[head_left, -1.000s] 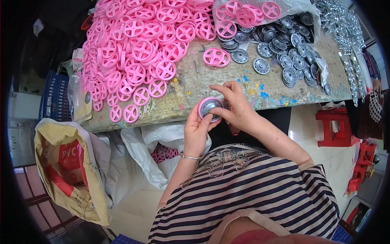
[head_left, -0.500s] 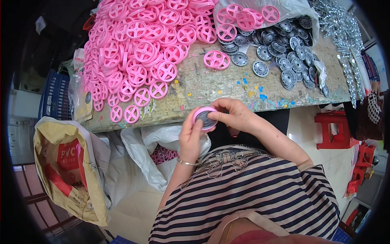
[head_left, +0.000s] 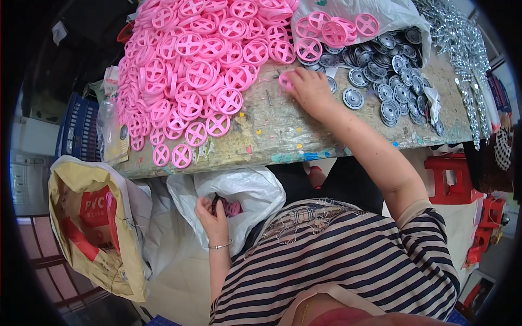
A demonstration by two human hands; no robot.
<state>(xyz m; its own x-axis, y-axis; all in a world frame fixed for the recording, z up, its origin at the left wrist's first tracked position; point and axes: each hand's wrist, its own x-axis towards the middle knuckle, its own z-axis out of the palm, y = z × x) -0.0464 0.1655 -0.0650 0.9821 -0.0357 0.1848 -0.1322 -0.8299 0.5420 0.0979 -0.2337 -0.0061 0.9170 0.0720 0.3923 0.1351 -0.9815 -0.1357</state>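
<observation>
My right hand [head_left: 314,92] reaches over the table, its fingers on a pink spoked wheel rim [head_left: 285,81] that they partly cover. Just right of the hand lie grey plastic discs [head_left: 353,98] with ringed faces. My left hand [head_left: 211,216], a bracelet on its wrist, is low at the mouth of a white bag [head_left: 255,187]. Its thumb and fingers look apart, with something dark near them that is hard to make out. Pink wheels [head_left: 234,208] show inside that bag.
A large heap of pink rims [head_left: 190,70] covers the table's left. More grey discs spill from a white sack [head_left: 375,16] at the back. A nail [head_left: 268,98] lies mid-table. An open tan sack [head_left: 81,174] stands left; a red stool [head_left: 452,176] is right.
My hands have parted from the pink wheel with a grey centre they held together. The left went down to the white bag; the right went forward to the pink rim on the table.
</observation>
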